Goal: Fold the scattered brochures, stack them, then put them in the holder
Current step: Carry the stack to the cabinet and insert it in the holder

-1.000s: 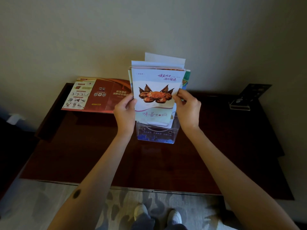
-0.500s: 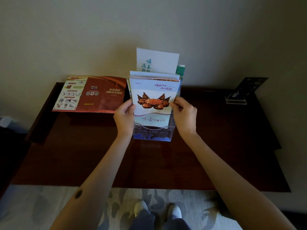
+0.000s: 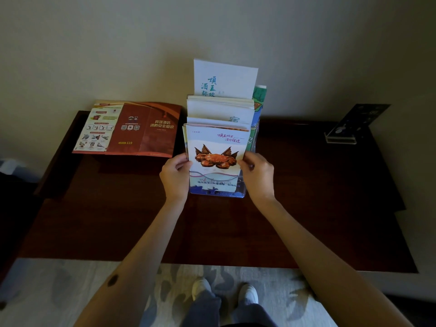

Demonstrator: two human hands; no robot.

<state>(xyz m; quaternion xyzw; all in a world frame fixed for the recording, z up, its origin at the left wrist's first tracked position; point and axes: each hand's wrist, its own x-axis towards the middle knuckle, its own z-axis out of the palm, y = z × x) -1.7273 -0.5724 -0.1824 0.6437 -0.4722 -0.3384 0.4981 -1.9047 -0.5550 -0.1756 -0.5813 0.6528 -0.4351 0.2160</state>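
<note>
**Stack seated in holder, both hands at its edges**

Nearest: the person's feet in pale shoes on a patterned rug, below the desk's front edge. Both forearms reach forward over the dark wooden desk.

Left hand and right hand meet the brochure stack from opposite sides. Fingers of each are curled narrow, pinching the side edges of the front brochure, the one with the crab picture. A two-sided hold likely keeps the sheets squared and upright while they settle; a one-sided grip would let them fan.

The clear acrylic holder stands on the desk mid-way back. The stack's lower end is inside it; print shows through the front wall. Contents rise in tiers toward the wall: crab brochure in front, white folded ones behind, a tall white sheet with teal characters at the very back, a green-patterned one at the right side. Judgement: insertion looks near done.

Further left, one red fire-safety brochure lies unfolded and flat, apart from the holder, so one appears left to fold.

Far right, a dark card in a small clear stand, near the wall.
</note>
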